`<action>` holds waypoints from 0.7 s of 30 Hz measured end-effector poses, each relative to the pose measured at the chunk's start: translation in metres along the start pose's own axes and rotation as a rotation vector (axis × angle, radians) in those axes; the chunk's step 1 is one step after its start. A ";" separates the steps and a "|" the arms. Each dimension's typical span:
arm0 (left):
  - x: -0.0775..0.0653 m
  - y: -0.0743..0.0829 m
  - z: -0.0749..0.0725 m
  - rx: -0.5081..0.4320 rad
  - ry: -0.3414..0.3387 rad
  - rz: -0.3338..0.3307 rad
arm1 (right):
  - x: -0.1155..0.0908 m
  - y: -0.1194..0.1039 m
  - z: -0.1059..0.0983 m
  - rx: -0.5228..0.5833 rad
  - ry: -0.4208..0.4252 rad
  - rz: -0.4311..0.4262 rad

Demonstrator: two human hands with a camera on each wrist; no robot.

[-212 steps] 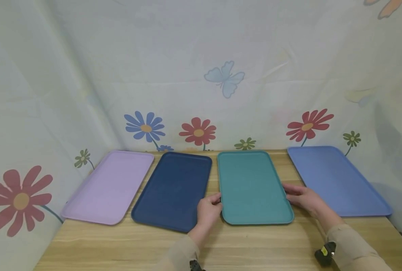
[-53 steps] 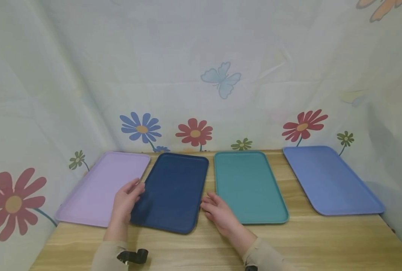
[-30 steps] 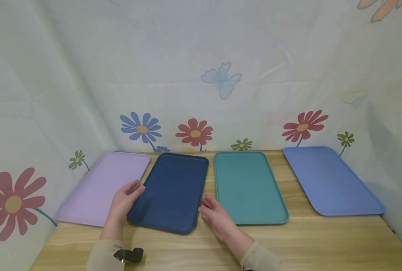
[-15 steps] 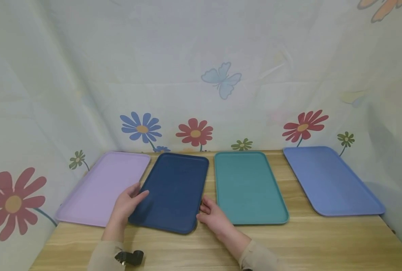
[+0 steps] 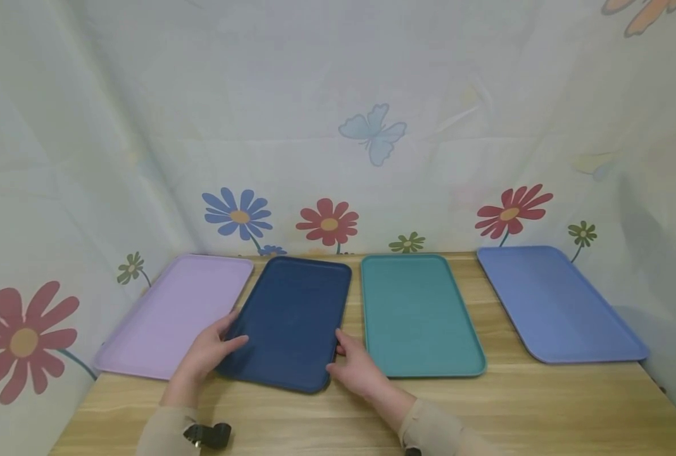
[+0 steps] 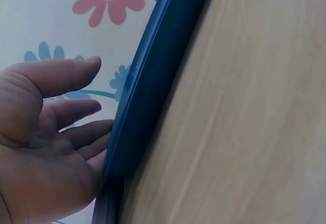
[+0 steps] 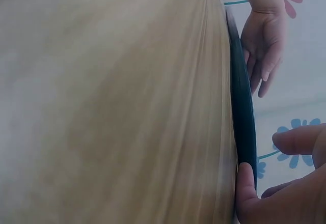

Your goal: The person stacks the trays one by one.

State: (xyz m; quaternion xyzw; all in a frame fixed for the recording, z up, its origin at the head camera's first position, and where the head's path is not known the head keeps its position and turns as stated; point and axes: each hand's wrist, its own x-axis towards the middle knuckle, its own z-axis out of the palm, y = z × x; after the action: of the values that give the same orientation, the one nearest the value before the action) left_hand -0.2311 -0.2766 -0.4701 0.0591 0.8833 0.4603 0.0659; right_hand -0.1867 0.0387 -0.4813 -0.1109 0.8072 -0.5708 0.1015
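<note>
A navy blue tray (image 5: 295,323) lies flat on the wooden table, slightly slanted. My left hand (image 5: 204,351) is at its left edge, with the thumb over the tray and apart from the other fingers. In the left wrist view, fingers of this hand (image 6: 51,142) reach the tray's side (image 6: 145,76). Along the right edge is my right hand (image 5: 361,370), its fingertips against the rim. The right wrist view has one finger (image 7: 246,183) touching the tray's side and the thumb held away from it. Some of the left fingers are hidden in the head view.
A lilac tray (image 5: 184,304) lies left of the navy one, partly behind my left hand. To the right are a teal tray (image 5: 420,316) and, farther over, a periwinkle blue tray (image 5: 560,304). A flower-printed cloth (image 5: 292,126) hangs behind the wooden table (image 5: 292,424).
Both hands have left the teal tray's sides and come left to the navy tray. Over the last second the left thumb has lowered over it and the right fingers have closed on its edge.
</note>
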 end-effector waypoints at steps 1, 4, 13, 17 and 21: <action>0.000 0.000 0.000 0.018 -0.002 0.005 | 0.000 -0.001 0.000 -0.029 -0.003 -0.002; 0.000 -0.001 -0.001 0.036 -0.001 0.015 | 0.000 -0.003 0.000 -0.119 -0.009 -0.015; -0.001 -0.004 -0.002 0.091 -0.006 0.040 | 0.000 -0.004 -0.003 -0.249 -0.064 -0.051; -0.002 -0.006 -0.003 0.157 -0.039 0.082 | 0.000 -0.005 -0.004 -0.246 -0.086 -0.034; -0.004 -0.008 -0.004 0.231 -0.065 0.115 | 0.000 -0.005 -0.003 -0.242 -0.100 -0.022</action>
State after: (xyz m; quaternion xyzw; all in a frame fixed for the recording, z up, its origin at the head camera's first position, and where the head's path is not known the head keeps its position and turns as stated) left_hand -0.2283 -0.2857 -0.4743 0.1318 0.9230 0.3564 0.0608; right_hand -0.1871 0.0399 -0.4756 -0.1594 0.8630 -0.4639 0.1211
